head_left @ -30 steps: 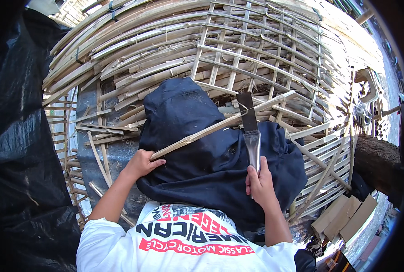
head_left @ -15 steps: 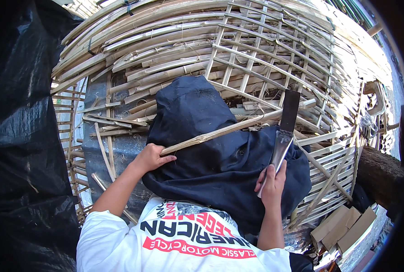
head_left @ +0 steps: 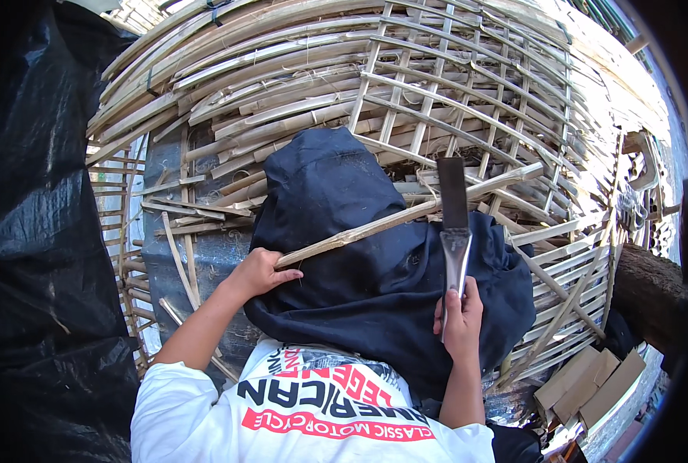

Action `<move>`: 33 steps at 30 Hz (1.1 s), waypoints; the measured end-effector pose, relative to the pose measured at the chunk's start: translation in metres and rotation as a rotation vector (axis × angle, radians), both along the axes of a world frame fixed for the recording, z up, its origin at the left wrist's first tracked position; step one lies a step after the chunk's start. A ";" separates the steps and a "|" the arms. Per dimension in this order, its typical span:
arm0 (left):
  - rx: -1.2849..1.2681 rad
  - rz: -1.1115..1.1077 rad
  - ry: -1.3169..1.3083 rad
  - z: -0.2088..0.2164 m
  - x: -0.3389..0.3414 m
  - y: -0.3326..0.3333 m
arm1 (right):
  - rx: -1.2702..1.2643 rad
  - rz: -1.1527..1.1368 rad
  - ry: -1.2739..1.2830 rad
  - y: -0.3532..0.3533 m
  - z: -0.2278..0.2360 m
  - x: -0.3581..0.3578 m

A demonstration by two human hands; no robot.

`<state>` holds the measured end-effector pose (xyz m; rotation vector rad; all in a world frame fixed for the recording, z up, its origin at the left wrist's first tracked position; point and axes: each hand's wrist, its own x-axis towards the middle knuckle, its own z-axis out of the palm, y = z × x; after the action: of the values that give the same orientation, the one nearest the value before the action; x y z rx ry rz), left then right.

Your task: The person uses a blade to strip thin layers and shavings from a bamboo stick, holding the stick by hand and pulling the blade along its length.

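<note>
A pale split bamboo strip [head_left: 375,228] lies slantwise across the dark cloth [head_left: 321,177] over my lap. My left hand [head_left: 260,272] is closed round its near left end, and the far end rises to the right. In my right hand [head_left: 461,315] is a large knife [head_left: 454,208], gripped by its shiny metal handle. Its dark, broad, square-ended blade points away from me and overlaps the strip in view. I cannot tell whether blade and strip touch.
Many bamboo strips [head_left: 282,77] are piled ahead, with a bamboo lattice [head_left: 444,85] on top. Black plastic sheeting [head_left: 47,216] hangs at the left. A slatted bamboo panel [head_left: 568,297], a log [head_left: 649,289] and cardboard [head_left: 587,390] are at the right.
The knife has swung left and now stands more upright in front of the strip. My right hand has shifted slightly, while my left hand keeps its hold almost in place.
</note>
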<state>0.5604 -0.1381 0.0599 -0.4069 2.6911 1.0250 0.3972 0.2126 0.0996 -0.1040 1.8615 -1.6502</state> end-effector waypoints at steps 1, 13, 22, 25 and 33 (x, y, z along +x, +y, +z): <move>0.012 -0.014 -0.011 0.000 -0.003 0.001 | -0.081 -0.212 -0.035 -0.014 -0.003 0.010; -0.051 0.025 0.021 -0.003 0.012 -0.003 | 0.193 0.240 0.160 -0.022 -0.020 0.024; -0.003 0.036 -0.097 0.014 -0.002 0.003 | 0.135 0.147 0.138 -0.015 -0.016 0.017; -0.040 0.021 -0.142 0.006 -0.008 0.003 | 0.134 -0.014 -0.014 -0.031 -0.015 0.023; -0.036 0.046 -0.086 0.005 -0.011 0.006 | 0.094 -0.101 0.003 -0.044 -0.019 0.029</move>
<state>0.5498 -0.1321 0.0645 -0.5106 2.6385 0.9495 0.4265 0.1687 0.0801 0.0269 1.9718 -1.6268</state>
